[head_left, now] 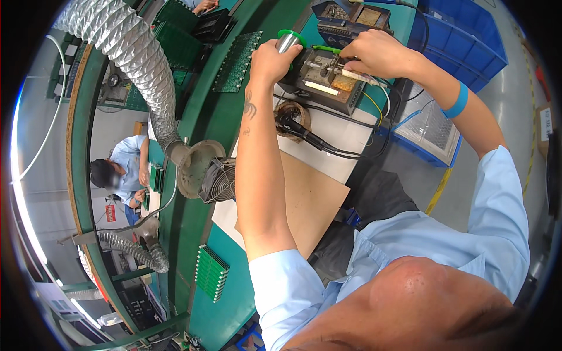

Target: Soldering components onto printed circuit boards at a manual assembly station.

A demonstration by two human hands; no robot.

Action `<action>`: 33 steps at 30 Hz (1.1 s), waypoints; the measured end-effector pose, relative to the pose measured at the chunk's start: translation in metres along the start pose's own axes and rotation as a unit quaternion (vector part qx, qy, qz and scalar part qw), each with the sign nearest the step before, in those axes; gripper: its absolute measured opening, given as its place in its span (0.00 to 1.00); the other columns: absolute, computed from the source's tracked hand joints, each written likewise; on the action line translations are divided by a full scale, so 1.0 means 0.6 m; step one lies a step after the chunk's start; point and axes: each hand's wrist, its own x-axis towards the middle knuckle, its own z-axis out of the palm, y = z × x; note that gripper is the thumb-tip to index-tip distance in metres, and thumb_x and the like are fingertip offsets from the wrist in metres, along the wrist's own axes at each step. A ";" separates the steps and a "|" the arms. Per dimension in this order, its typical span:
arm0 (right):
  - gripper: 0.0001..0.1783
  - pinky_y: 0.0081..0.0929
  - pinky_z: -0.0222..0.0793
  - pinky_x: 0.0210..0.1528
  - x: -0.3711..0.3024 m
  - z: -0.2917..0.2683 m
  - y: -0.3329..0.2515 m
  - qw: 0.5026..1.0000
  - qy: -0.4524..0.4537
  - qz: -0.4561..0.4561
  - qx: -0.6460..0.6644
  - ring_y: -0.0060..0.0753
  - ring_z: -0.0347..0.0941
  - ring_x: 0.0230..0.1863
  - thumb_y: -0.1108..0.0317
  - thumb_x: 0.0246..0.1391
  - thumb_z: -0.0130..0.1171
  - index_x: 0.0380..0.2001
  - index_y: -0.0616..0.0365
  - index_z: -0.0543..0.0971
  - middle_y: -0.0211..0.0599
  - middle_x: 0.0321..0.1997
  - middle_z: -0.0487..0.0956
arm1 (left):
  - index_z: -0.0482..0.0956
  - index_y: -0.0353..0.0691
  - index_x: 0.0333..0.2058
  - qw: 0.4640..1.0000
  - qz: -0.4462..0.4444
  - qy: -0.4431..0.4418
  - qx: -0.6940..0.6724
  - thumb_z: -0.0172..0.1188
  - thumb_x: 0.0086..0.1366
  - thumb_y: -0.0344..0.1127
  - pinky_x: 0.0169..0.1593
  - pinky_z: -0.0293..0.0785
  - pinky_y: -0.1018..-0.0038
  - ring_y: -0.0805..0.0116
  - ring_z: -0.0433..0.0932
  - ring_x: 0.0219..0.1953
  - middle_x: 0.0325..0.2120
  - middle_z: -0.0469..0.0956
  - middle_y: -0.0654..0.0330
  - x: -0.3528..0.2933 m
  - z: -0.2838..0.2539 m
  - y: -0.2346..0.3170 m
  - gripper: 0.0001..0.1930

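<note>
My left hand (270, 61) is closed around a spool of solder wire (288, 42), silver with green end flanges. Beyond the spool sits a dark metal soldering stand (328, 79) with a white strip along its front and a yellowish sponge. Over this stand my right hand (374, 54) has its fingers bent inward, and what they grip is mostly hidden. A thin green tool (325, 49) points out from beside the fingertips. Just below them lies a white handle (358, 76) with a cable. Closer to me, a round brown holder (301, 117) contains a black-handled tool (313, 137).
A second stand (357, 23) is at the back. Blue crates (462, 41) stand right. Left are a ribbed duct (132, 58), a fan with a wire guard (219, 180) and green circuit boards (211, 274). A brown board (304, 199) covers the near bench. Another person (127, 161) works farther left.
</note>
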 end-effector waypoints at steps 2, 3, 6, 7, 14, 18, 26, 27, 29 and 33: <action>0.11 0.33 0.78 0.37 0.000 0.004 0.003 1.000 0.005 0.000 -0.002 0.45 0.82 0.29 0.62 0.56 0.64 0.33 0.58 0.86 0.39 0.30 0.85 | 0.83 0.35 0.44 1.000 0.000 -0.002 -0.004 0.65 0.57 0.53 0.39 0.77 0.67 0.59 0.82 0.31 0.32 0.85 0.54 -0.002 0.000 0.002 0.27; 0.11 0.33 0.78 0.37 0.000 0.005 0.004 1.000 0.007 0.000 -0.003 0.45 0.82 0.29 0.62 0.56 0.64 0.33 0.58 0.86 0.39 0.30 0.85 | 0.83 0.35 0.44 1.000 0.000 -0.002 -0.005 0.65 0.57 0.53 0.39 0.77 0.67 0.59 0.82 0.31 0.32 0.85 0.54 -0.002 0.000 0.004 0.27; 0.11 0.33 0.78 0.37 0.001 0.005 0.002 1.000 0.004 0.001 -0.004 0.45 0.82 0.29 0.62 0.56 0.64 0.33 0.58 0.86 0.39 0.30 0.85 | 0.83 0.35 0.44 1.000 -0.002 -0.002 -0.003 0.65 0.57 0.53 0.39 0.77 0.67 0.59 0.82 0.31 0.32 0.85 0.53 -0.004 -0.001 0.004 0.27; 0.11 0.33 0.78 0.37 0.001 0.006 0.001 1.000 0.003 0.002 -0.004 0.44 0.82 0.29 0.62 0.56 0.64 0.33 0.58 0.86 0.39 0.30 0.85 | 0.83 0.35 0.44 1.000 -0.002 -0.002 -0.002 0.65 0.56 0.53 0.39 0.77 0.67 0.59 0.82 0.31 0.32 0.85 0.53 -0.005 -0.001 0.004 0.27; 0.11 0.32 0.78 0.37 0.001 0.009 0.003 1.000 0.012 -0.005 -0.007 0.44 0.82 0.29 0.62 0.57 0.64 0.33 0.58 0.86 0.39 0.30 0.85 | 0.83 0.35 0.44 1.000 0.015 0.005 0.003 0.65 0.56 0.54 0.39 0.77 0.66 0.58 0.82 0.32 0.32 0.85 0.53 0.000 0.001 -0.003 0.27; 0.11 0.31 0.78 0.37 0.001 0.008 0.001 1.000 0.012 0.001 -0.010 0.43 0.82 0.29 0.61 0.56 0.65 0.33 0.58 0.86 0.39 0.30 0.85 | 0.84 0.35 0.44 1.000 0.007 -0.004 0.002 0.65 0.55 0.54 0.40 0.78 0.66 0.57 0.82 0.32 0.32 0.85 0.52 0.002 0.001 -0.002 0.27; 0.12 0.32 0.77 0.36 0.003 0.011 0.002 1.000 0.012 -0.002 0.002 0.44 0.81 0.28 0.63 0.54 0.66 0.36 0.61 0.86 0.40 0.31 0.85 | 0.84 0.34 0.43 1.000 0.021 0.014 0.014 0.64 0.55 0.55 0.40 0.78 0.65 0.56 0.82 0.32 0.32 0.85 0.51 0.005 0.004 -0.008 0.28; 0.13 0.32 0.77 0.35 0.003 0.010 0.003 1.000 0.008 -0.005 0.005 0.44 0.81 0.28 0.64 0.54 0.66 0.38 0.63 0.86 0.42 0.31 0.85 | 0.84 0.34 0.43 0.999 0.024 0.016 0.017 0.64 0.55 0.55 0.40 0.78 0.65 0.56 0.82 0.32 0.32 0.85 0.51 0.005 0.005 -0.009 0.28; 0.15 0.32 0.76 0.34 0.003 0.012 0.004 1.000 0.004 -0.007 0.009 0.45 0.81 0.27 0.64 0.53 0.67 0.39 0.64 0.85 0.43 0.32 0.85 | 0.84 0.34 0.43 0.999 0.026 0.018 0.020 0.64 0.55 0.55 0.40 0.78 0.65 0.56 0.82 0.32 0.32 0.85 0.51 0.004 0.005 -0.010 0.28; 0.14 0.33 0.76 0.34 0.002 0.018 0.009 1.000 0.011 -0.007 0.007 0.45 0.80 0.27 0.65 0.53 0.66 0.39 0.65 0.85 0.43 0.32 0.85 | 0.84 0.35 0.43 0.999 0.032 0.018 0.010 0.64 0.55 0.56 0.41 0.78 0.65 0.55 0.82 0.33 0.33 0.85 0.51 0.003 0.007 -0.007 0.28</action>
